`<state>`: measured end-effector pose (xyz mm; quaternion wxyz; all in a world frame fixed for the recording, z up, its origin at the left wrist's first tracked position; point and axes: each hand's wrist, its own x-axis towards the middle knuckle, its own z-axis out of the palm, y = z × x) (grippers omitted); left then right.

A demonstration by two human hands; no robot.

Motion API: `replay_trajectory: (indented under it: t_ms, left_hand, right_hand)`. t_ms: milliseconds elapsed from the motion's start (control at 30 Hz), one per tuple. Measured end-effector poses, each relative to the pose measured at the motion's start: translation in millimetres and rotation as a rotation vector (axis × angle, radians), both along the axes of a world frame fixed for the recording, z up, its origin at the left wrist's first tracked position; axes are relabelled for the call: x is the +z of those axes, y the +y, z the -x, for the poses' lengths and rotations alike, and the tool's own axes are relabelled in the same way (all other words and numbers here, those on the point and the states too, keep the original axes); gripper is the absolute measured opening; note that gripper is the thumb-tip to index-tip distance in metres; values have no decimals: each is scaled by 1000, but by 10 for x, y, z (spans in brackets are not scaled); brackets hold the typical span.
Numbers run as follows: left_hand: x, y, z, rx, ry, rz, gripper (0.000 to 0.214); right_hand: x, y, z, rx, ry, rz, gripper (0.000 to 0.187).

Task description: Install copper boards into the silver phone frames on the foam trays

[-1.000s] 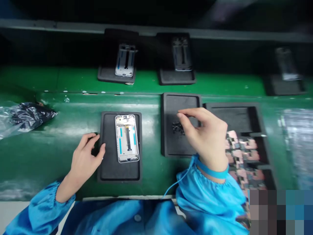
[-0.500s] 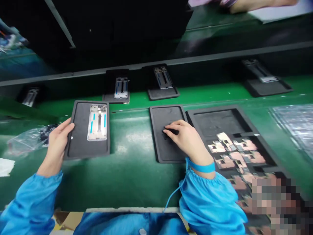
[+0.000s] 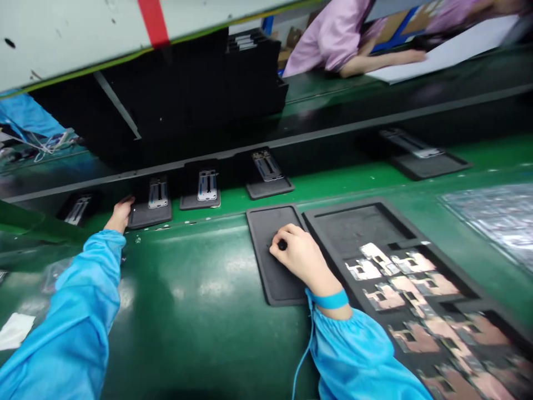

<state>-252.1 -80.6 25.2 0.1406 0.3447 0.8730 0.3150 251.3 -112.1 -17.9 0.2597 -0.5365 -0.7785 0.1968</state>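
Observation:
My left hand (image 3: pixel 122 214) reaches far forward and grips the left edge of a shallow black tray (image 3: pixel 139 216). A silver phone frame (image 3: pixel 158 193) with a dark strip down its middle lies in that tray, which rests on the bright green strip at the back. Over another black tray (image 3: pixel 277 286), closer to me, my right hand (image 3: pixel 297 253) is closed in a pinch. A small black piece (image 3: pixel 282 244) with a round end shows between its fingers; its exact kind is unclear.
Right of it, a large black foam tray (image 3: pixel 353 211) holds several copper-coloured circuit boards (image 3: pixel 416 297). More trays with phone frames (image 3: pixel 207 185) line the back strip. Clear plastic sheeting (image 3: pixel 495 216) lies far right. Across the bench is a person's arm (image 3: pixel 375 61).
My left hand has carried its tray with the phone frame forward to the back strip. My right hand stays over the nearer tray, turned slightly, the black piece now showing. The view has tilted up.

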Motion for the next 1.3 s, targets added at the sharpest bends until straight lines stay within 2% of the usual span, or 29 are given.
replay_trajectory:
  t_ms: [100,200,333,433,667,767,867,967,1067,1200,1300]
  left_hand:
    - [65,124,-33,-39,135,38,40]
    - [54,280,-216,-168,273,56,37]
    - [-178,509,-688,-380,356,128,30]
    - [-354,622,-996,-452,354,204,34]
    - [-503,670,-1274,-483,249,199,38]
    - [-538,672,-1338,-421,173,132,39]
    - [-504,635,-1371,-345,77,44,38]
    - [-406,478,-1390,-306,-37,-53,38]
    - [-302,155,-1426,-322,-159,-145,47]
    - [-206,-481,-1495,-338,-296,-228,54]
    - [-191,-1026,-1536,-327,-359,-242,56]
  right_hand:
    - [66,-2,9,-74,217,94,8]
    - [86,-6,8,-132,366,164,3]
    - [105,5,5,-180,688,312,13]
    - [142,24,-1,-202,924,409,26]
    - [236,-1,6,-168,1271,567,34]
    - [273,-25,31,-144,1339,589,38]
    - [303,-44,60,-137,1362,577,39]
    - [323,-68,83,-146,1361,548,39]
    - [337,-106,96,-149,1360,506,40]
    - [355,-173,107,-142,1304,389,39]
    - [369,-218,122,-129,1264,335,39]
